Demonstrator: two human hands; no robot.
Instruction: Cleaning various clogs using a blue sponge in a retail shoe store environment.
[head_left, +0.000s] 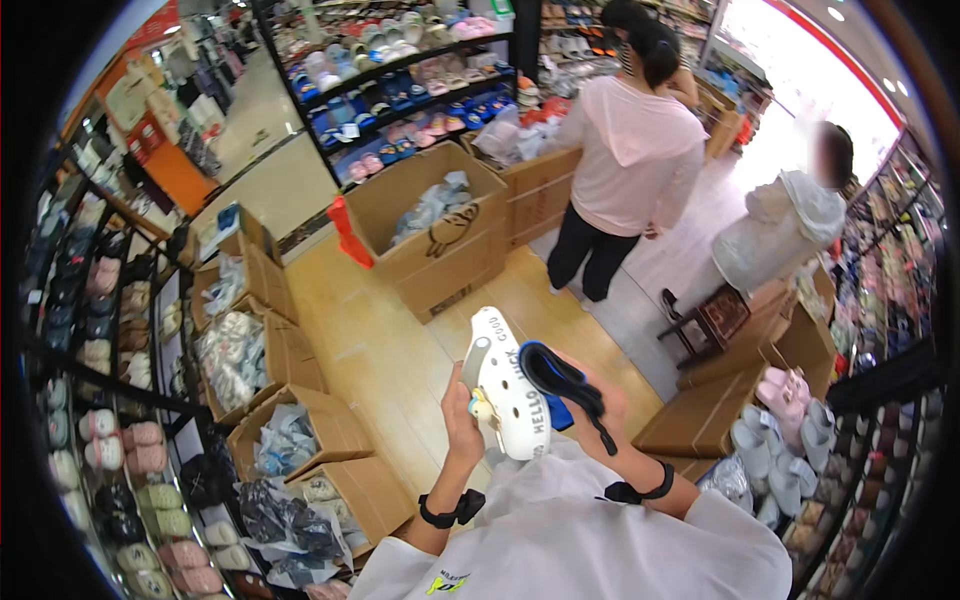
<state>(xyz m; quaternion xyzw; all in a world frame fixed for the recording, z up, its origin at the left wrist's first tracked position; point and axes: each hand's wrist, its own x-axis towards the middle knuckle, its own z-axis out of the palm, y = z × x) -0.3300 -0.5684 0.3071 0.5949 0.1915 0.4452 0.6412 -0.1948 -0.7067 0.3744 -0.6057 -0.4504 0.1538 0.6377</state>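
My left hand (463, 420) grips a white clog-style shoe (504, 382) by its side, in front of my chest. The clog has round holes, grey lettering, a grey strap and a small yellow and blue duck-like charm (482, 406). In my right hand (602, 416) is a black slipper (555, 369) with a blue edge, close beside the clog's right side. Some blue material (558, 412) shows below the slipper; what it belongs to is unclear. The fingers of my right hand are partly hidden.
A large cardboard box (450, 266) holding plastic-wrapped goods stands ahead, near two people and a seated person on the right. More open boxes (341, 427) line the left, beside shoe racks (142, 465). Grey slippers (780, 457) lie at the right by a cardboard box (697, 412).
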